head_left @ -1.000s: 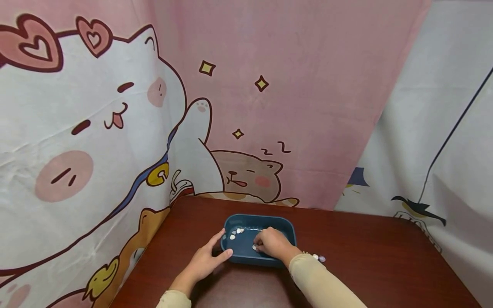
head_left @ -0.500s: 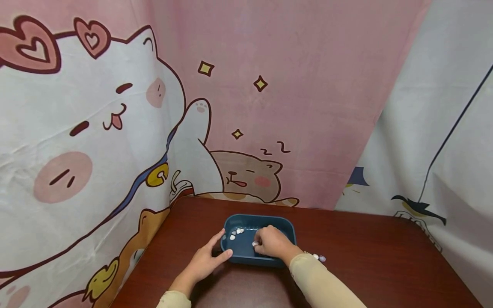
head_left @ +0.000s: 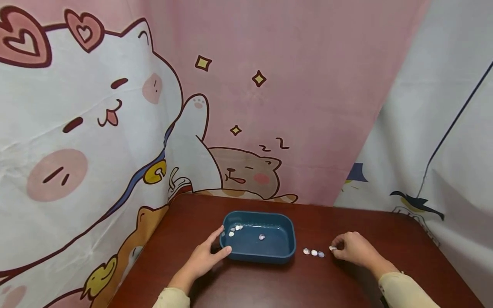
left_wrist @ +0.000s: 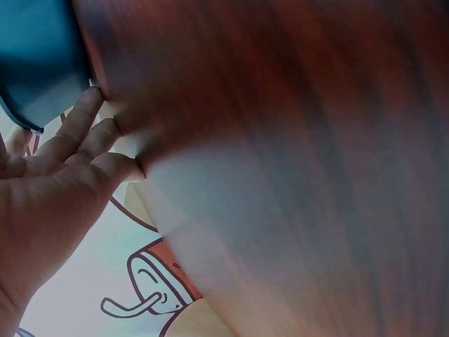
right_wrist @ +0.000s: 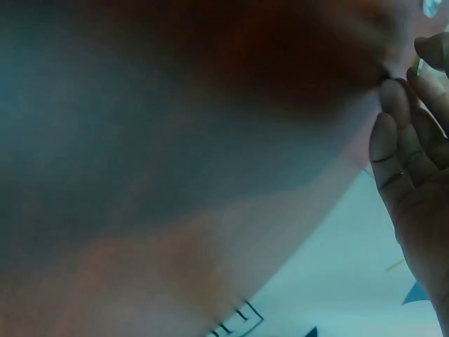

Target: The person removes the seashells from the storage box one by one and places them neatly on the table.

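Observation:
A blue rectangular tray point(head_left: 256, 256) stands on the table in the head view. My left hand point(head_left: 202, 259) rests at its left end, fingers extended, thumb by the front corner; the left wrist view shows that hand point(left_wrist: 66, 168) beside the tray's edge point(left_wrist: 42, 63). Small pale seashells point(head_left: 231, 234) lie at the tray's left inside, and one purplish seashell point(head_left: 262, 237) sits near its middle. Right of the tray, my right hand point(head_left: 356, 250) pinches a white seashell point(head_left: 332, 248) at the tabletop, beside a row of three seashells point(head_left: 314, 253). In the right wrist view that hand point(right_wrist: 421, 133) is partly cropped.
The dark reddish-brown table point(head_left: 377, 233) reaches back to a pink and white cartoon-printed curtain point(head_left: 308, 107). Another part of the curtain point(head_left: 77, 171) borders the table's left side.
My right hand has gone from inside the tray to the table on the right, carrying a seashell. The seashell row and tray middle now show uncovered. My left hand stays at the tray.

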`<state>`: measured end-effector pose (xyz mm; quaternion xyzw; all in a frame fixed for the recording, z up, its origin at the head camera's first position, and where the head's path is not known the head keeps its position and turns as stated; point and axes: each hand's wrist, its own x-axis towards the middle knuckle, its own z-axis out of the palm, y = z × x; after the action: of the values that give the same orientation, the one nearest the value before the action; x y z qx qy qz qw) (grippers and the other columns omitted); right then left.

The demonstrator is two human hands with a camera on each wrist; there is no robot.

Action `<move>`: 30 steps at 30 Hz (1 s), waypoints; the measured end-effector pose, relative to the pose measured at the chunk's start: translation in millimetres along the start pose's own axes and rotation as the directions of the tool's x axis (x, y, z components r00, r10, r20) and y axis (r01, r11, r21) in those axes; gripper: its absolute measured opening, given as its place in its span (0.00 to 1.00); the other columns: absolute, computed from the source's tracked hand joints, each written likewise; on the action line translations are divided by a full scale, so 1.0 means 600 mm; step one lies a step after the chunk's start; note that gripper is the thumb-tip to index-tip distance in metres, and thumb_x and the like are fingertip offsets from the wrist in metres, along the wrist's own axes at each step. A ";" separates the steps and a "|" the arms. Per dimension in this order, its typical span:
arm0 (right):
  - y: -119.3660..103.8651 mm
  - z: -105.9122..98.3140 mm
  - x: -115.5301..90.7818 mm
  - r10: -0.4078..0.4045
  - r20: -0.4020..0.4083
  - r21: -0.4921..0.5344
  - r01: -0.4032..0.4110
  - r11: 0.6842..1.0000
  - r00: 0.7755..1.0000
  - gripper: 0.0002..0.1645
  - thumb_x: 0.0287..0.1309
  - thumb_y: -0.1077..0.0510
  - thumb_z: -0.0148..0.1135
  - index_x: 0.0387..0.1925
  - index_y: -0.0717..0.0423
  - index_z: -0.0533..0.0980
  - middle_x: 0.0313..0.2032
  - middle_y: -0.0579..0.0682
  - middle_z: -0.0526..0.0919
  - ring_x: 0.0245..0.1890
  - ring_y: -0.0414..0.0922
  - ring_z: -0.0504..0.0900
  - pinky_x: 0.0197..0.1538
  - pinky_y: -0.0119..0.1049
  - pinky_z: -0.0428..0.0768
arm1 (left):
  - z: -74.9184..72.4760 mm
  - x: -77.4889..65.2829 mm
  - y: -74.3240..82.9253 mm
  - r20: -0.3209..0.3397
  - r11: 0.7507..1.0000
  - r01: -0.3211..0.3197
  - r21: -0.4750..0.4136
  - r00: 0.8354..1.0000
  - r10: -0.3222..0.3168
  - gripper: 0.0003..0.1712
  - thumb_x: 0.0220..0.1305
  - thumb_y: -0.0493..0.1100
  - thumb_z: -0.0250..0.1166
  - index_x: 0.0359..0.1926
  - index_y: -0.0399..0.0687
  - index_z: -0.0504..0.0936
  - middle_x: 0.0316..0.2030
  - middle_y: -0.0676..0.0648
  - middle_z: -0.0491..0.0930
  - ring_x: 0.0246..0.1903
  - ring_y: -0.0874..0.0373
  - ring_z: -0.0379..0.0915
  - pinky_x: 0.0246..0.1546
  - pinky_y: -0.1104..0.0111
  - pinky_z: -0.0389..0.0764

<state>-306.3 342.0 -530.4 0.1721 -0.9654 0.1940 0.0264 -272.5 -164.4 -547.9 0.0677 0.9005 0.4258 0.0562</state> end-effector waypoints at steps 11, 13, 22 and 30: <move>0.016 0.031 -0.010 -0.182 -0.081 0.026 0.184 0.983 0.980 0.08 0.48 0.57 0.83 0.29 0.44 0.89 0.32 0.36 0.87 0.30 0.29 0.78 0.32 0.30 0.78 | -0.005 0.002 -0.005 -0.003 1.000 0.015 -0.008 1.000 -0.015 0.49 0.69 0.70 0.67 0.84 0.68 0.59 0.73 0.40 0.76 0.71 0.36 0.74 0.67 0.27 0.70; 0.016 0.031 -0.011 -0.162 -0.078 0.060 0.167 0.984 0.984 0.09 0.47 0.57 0.84 0.30 0.45 0.88 0.31 0.37 0.87 0.29 0.28 0.77 0.31 0.29 0.76 | -0.006 0.001 -0.004 0.000 1.000 0.010 -0.004 1.000 -0.011 0.49 0.69 0.70 0.67 0.84 0.68 0.59 0.73 0.39 0.76 0.71 0.35 0.74 0.66 0.26 0.71; 0.019 0.035 -0.019 -0.100 -0.028 0.117 0.102 0.988 0.995 0.10 0.51 0.53 0.83 0.35 0.46 0.89 0.32 0.36 0.85 0.29 0.28 0.75 0.32 0.29 0.75 | -0.003 0.000 -0.003 0.003 1.000 0.013 0.001 1.000 -0.013 0.50 0.68 0.73 0.66 0.84 0.68 0.59 0.72 0.38 0.77 0.70 0.35 0.75 0.65 0.26 0.71; 0.018 0.030 -0.021 -0.045 0.047 0.168 0.037 0.985 0.998 0.14 0.56 0.50 0.80 0.41 0.49 0.89 0.36 0.40 0.87 0.32 0.30 0.77 0.34 0.30 0.77 | 0.000 -0.002 -0.003 0.005 1.000 0.014 -0.001 1.000 -0.014 0.49 0.68 0.70 0.67 0.84 0.67 0.60 0.73 0.39 0.76 0.70 0.35 0.75 0.65 0.27 0.72</move>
<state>-298.2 348.7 -552.7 0.1984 -0.9424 0.2690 -0.0087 -271.7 -165.9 -549.2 0.0625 0.9006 0.4257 0.0613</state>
